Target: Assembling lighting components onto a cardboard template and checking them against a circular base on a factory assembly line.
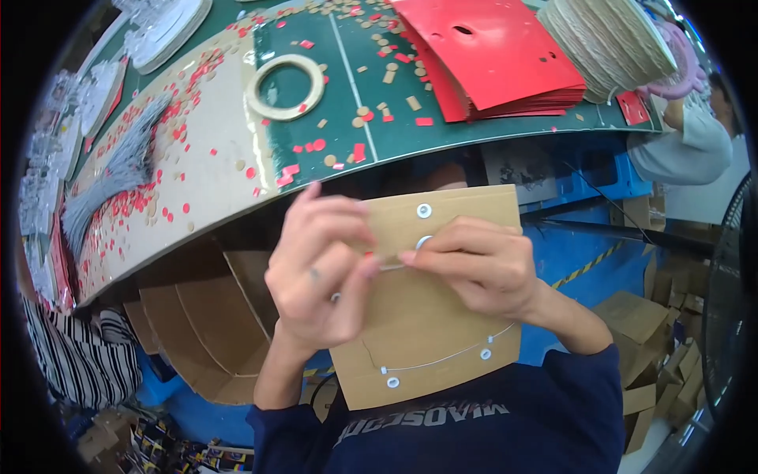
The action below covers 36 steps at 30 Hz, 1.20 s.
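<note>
A tan cardboard sheet [426, 316] lies in front of my chest, dotted with white round eyelets [424, 211]. Along its near part runs a thin white cord [434, 363] with small white pieces on it. My right hand [482, 261] is over the upper right of the sheet, thumb and fingers pinched beside an eyelet. My left hand [320, 268] is curled over the left edge, slightly blurred, its thumb and fingertips close together. A short pale strand [391, 267] shows between the hands. What either pinch holds is too small to make out.
Beyond is a green and beige table [339, 87] scattered with red and tan bits. On it are a tape roll [286, 87], stacked red sheets [493, 59], a cord spool [604, 47] and a grey string bundle [118, 170]. Cardboard boxes [205, 316] stand below; a fan [730, 292] is at right.
</note>
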Available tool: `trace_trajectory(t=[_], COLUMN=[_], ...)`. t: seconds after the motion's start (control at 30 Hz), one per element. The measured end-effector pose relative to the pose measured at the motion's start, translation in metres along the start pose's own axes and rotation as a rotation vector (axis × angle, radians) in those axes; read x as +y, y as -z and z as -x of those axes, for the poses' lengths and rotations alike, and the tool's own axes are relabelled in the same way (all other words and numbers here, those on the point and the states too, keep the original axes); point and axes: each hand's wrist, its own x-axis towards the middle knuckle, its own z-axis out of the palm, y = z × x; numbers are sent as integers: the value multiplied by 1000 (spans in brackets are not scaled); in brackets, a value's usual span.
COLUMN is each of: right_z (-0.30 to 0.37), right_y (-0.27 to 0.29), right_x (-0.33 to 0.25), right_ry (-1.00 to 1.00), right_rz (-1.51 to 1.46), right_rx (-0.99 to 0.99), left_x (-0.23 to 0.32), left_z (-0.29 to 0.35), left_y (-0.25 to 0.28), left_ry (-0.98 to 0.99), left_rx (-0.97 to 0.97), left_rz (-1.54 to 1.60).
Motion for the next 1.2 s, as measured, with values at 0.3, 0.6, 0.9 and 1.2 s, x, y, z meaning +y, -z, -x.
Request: trace_trajectory(t=[0.3,0.6,0.9,1.2], right_z=[-6,-17,-27,-36], right_y=[-4,-6,-14,0], right_x=[-11,-16,-30,-27], right_ry=[-92,-25,-45,47], right_rz=[-31,55,48,220], right_rx=[16,-48,-119,-379], left_x=[13,7,7,0], left_z=[41,41,43,41], left_y=[-7,1,-3,0], left_ry=[612,796,828,868], left_rx=[66,156,220,225], left_rz=[542,858,860,892])
